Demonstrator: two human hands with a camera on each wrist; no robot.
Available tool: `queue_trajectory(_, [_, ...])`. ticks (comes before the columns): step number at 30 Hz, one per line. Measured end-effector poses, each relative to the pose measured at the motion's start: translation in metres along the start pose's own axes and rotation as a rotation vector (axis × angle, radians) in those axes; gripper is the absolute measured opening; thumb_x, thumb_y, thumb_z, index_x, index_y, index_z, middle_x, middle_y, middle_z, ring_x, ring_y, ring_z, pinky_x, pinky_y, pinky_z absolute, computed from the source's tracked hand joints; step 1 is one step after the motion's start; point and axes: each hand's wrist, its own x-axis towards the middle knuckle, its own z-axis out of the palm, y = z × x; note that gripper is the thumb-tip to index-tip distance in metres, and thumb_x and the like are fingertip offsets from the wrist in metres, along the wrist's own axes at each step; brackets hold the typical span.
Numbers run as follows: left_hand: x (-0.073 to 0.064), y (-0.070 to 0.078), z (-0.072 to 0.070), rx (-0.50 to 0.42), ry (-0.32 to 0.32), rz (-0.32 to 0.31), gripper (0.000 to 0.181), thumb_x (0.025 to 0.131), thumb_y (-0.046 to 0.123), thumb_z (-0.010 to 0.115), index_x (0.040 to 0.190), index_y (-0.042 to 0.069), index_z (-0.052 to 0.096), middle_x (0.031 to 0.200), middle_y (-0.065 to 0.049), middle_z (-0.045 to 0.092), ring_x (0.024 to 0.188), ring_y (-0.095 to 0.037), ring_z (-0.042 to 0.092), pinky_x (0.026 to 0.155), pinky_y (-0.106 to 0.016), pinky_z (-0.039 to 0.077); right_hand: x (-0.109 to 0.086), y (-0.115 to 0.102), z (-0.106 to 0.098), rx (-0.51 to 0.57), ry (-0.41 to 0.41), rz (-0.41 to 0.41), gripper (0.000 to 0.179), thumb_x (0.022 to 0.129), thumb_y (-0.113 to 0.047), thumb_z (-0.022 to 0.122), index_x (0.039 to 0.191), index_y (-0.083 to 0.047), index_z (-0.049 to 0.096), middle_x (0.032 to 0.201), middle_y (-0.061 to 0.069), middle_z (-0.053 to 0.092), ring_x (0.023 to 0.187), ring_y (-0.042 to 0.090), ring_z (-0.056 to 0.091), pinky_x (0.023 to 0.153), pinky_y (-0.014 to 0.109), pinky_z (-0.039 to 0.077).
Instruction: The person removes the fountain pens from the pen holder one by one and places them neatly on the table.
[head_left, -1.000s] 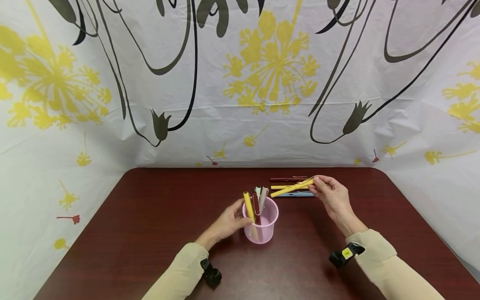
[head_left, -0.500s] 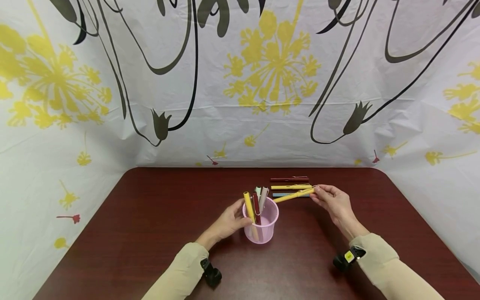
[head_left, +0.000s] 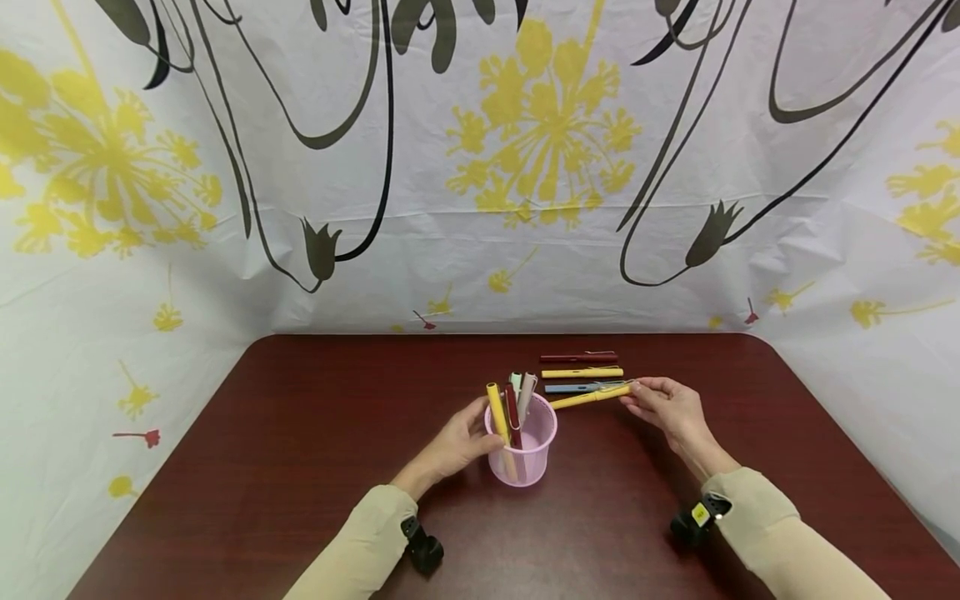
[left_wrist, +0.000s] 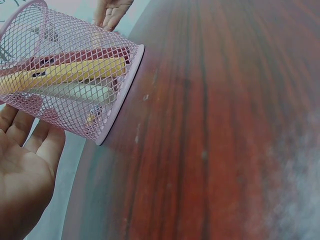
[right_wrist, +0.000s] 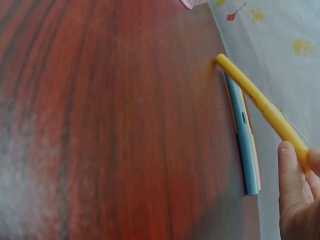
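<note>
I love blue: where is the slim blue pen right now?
In the head view, the slim blue pen lies right of centre on the dark red table, between a yellow pen and a second yellow pen in the right hand.

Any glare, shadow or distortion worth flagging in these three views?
Head: soft sheen low on the table, faint shadow by the right hand; left wrist: pale glare at lower right, and the camera's angle turns the cup sideways; right wrist: pale glare at lower left, dark shadow at lower right.
</note>
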Motion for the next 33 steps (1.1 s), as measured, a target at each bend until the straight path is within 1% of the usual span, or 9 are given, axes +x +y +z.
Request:
queue_trajectory(3, [0.000,0.000,0.000,0.002,0.001,0.004,0.091,0.080,0.051,0.065,0.144,-0.002,0.028,0.145,-0.023,0.036,0.135,-0.035,0.034,0.108,-0.042,0.034,0.000,0.000,-0.002,-0.050,0.003,0.021,0.019,0.092,-0.011,0.059,0.107,0.000,0.054,0.082,-0.007,0.070,0.076,0.010,0.070,0.075,0.028,0.057])
queue_trajectory(7, [-0.001,0.000,0.000,-0.002,0.003,0.007,0.089,0.081,0.048,0.065,0.144,-0.003,0.028,0.145,-0.024,0.036,0.135,-0.036,0.034,0.108,-0.043,0.034,0.002,0.002,-0.005,-0.110,-0.001,0.043,0.019,0.093,-0.012,0.059,0.107,0.000,0.054,0.081,-0.007,0.070,0.075,0.011,0.070,0.072,0.028,0.057])
queue_trajectory(17, [0.000,0.000,0.000,-0.016,-0.001,0.007,0.084,0.084,0.042,0.065,0.144,-0.003,0.027,0.146,-0.024,0.035,0.136,-0.036,0.033,0.108,-0.042,0.034,0.009,0.005,-0.013,-0.270,-0.038,0.079,0.032,0.094,-0.016,0.058,0.115,0.007,0.052,0.084,0.000,0.070,0.073,0.012,0.070,0.070,0.029,0.058])
queue_trajectory(25, [0.001,-0.001,0.000,-0.012,0.003,-0.010,0.082,0.085,0.039,0.065,0.144,-0.002,0.027,0.147,-0.023,0.033,0.136,-0.035,0.032,0.108,-0.041,0.034,0.015,0.006,-0.016,-0.342,-0.069,0.117,0.038,0.095,-0.017,0.056,0.118,0.013,0.048,0.085,0.004,0.069,0.070,0.012,0.069,0.068,0.029,0.058])
queue_trajectory(33, [0.000,-0.001,0.000,-0.011,0.005,0.001,0.084,0.084,0.042,0.065,0.144,-0.003,0.027,0.146,-0.024,0.034,0.135,-0.037,0.033,0.107,-0.042,0.035,0.016,0.005,-0.016,-0.424,-0.097,0.144,0.035,0.095,-0.019,0.057,0.115,0.010,0.053,0.083,0.002,0.070,0.067,0.012,0.069,0.064,0.027,0.058])
